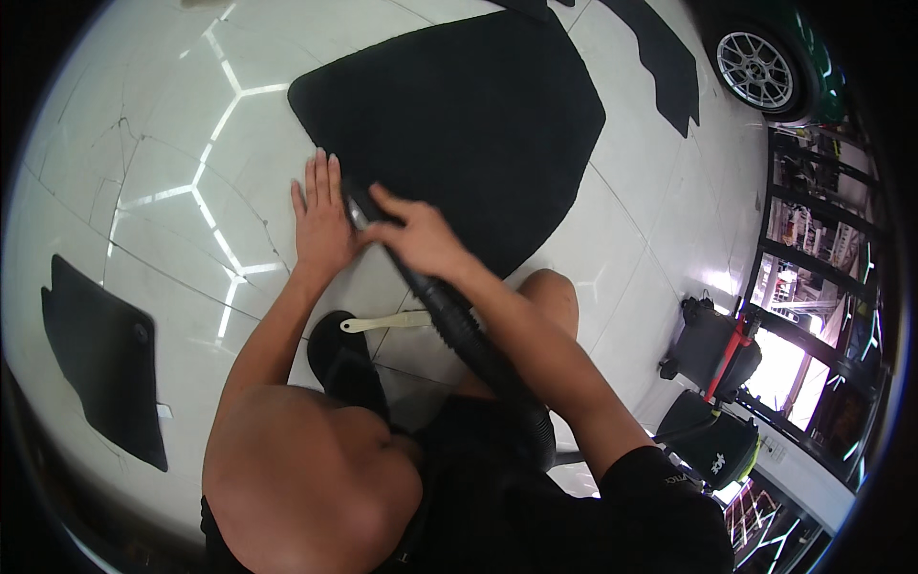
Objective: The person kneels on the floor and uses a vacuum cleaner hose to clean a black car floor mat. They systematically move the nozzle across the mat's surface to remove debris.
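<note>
A large black carpet mat (459, 115), shaped like a car mat, lies flat on the glossy tiles in front of me. My left hand (323, 225) rests at its near left edge with the fingers stretched out, the tips touching the border. In my right hand (421, 237) is a black vacuum hose (459, 323), gripped by its front end. The hose's tip is against the mat, just right of my left fingers, and its mouth is hidden. From there the ribbed hose runs back under my right forearm. A cream plastic handle (382, 322) lies behind the hose, which hides its far end.
Another dark mat (105, 364) lies at the left, and a narrow, curved one (660, 62) at the far right. A car wheel (755, 72) stands beyond that. Black wheeled equipment (708, 349) is near the shelving at right. My black shoe (335, 349) is beside the cream handle.
</note>
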The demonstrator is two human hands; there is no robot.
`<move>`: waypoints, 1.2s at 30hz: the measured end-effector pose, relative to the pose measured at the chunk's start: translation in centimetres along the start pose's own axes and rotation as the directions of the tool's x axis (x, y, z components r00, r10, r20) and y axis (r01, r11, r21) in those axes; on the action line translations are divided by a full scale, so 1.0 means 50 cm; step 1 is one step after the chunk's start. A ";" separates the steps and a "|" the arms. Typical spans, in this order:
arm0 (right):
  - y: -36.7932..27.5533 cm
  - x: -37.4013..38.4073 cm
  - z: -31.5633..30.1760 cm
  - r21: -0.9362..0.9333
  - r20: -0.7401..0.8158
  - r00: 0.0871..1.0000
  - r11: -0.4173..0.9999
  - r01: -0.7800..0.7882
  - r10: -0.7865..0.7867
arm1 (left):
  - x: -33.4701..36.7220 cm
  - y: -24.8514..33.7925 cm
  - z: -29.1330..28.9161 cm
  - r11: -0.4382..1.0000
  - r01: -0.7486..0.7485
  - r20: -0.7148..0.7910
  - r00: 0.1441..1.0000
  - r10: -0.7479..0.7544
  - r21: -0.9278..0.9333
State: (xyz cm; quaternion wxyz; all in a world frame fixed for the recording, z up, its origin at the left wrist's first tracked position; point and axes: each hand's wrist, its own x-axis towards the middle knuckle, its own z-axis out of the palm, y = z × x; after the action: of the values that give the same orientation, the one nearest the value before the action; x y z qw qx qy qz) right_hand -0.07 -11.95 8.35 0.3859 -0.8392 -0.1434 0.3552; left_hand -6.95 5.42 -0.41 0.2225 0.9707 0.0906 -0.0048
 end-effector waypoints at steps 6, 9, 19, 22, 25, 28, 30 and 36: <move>0.043 -0.027 -0.020 0.100 -0.232 0.969 0.993 -0.059 0.080 | 0.004 0.004 -0.006 1.000 -0.010 -0.001 1.000 0.010 0.008; -0.007 -0.101 0.040 -0.038 -0.032 0.989 0.989 -0.145 0.144 | 0.000 0.001 -0.010 0.999 0.026 0.049 0.998 -0.028 0.034; -0.036 -0.095 0.066 -0.065 0.025 0.995 0.994 -0.093 0.095 | 0.006 -0.039 0.031 0.985 -0.008 -0.053 0.998 0.017 0.175; 0.064 -0.060 -0.030 0.122 -0.274 0.961 0.992 -0.007 0.041 | 0.007 0.009 0.017 0.999 -0.044 -0.044 0.998 0.045 0.024; 0.008 -0.056 -0.066 0.182 -0.182 0.953 0.961 -0.207 0.240 | -0.001 0.000 -0.013 1.000 -0.013 -0.012 1.000 0.013 -0.005; 0.015 -0.061 0.021 -0.173 -0.083 0.993 0.980 -0.101 0.088 | 0.013 0.010 -0.009 1.000 0.000 0.019 1.000 -0.001 0.028; -0.008 -0.042 0.022 -0.119 -0.049 0.997 0.991 -0.062 0.057 | 0.003 -0.003 -0.014 0.994 0.031 0.091 0.995 -0.040 0.102; -0.066 0.114 -0.070 -0.107 -0.177 0.983 0.991 -0.076 0.056 | 0.014 0.030 -0.025 1.000 0.027 0.061 0.998 -0.027 -0.003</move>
State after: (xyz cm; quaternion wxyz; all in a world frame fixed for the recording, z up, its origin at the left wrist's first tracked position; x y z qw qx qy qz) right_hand 6.52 -8.74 9.63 0.3369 -0.8917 -0.1012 0.2846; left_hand -6.03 4.77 1.34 0.2268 0.9684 0.0970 -0.0375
